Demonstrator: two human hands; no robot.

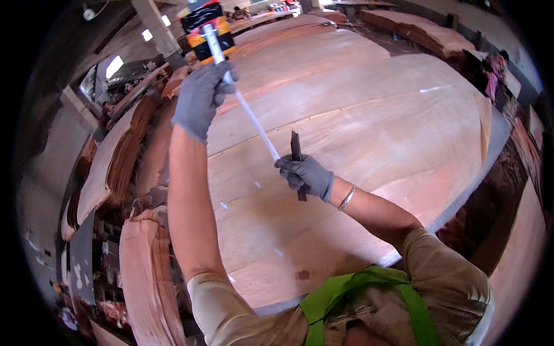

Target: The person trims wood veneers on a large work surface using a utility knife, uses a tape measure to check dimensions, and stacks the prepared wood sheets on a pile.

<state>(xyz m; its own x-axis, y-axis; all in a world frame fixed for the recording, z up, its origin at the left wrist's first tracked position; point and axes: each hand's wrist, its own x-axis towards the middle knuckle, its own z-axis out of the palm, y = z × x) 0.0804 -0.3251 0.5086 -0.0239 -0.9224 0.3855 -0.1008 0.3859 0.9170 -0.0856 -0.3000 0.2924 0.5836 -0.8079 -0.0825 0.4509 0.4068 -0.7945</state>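
Note:
A long white strip of tape runs taut and slanting from a black, yellow and red holder at the upper left down to my right hand. My left hand, in a grey glove, is raised and closed on the tape just below the holder. In the middle, my gloved right hand pinches the tape's lower end. It also grips a dark, flat blade-like strip, held nearly upright. Below both hands lies a wide sheet of wood veneer, with several short white tape pieces on it.
Stacks of veneer line the left side, and another stack stands close by my left arm. More piled sheets lie at the far right. A person in pink is at the right. A pillar rises behind on the left.

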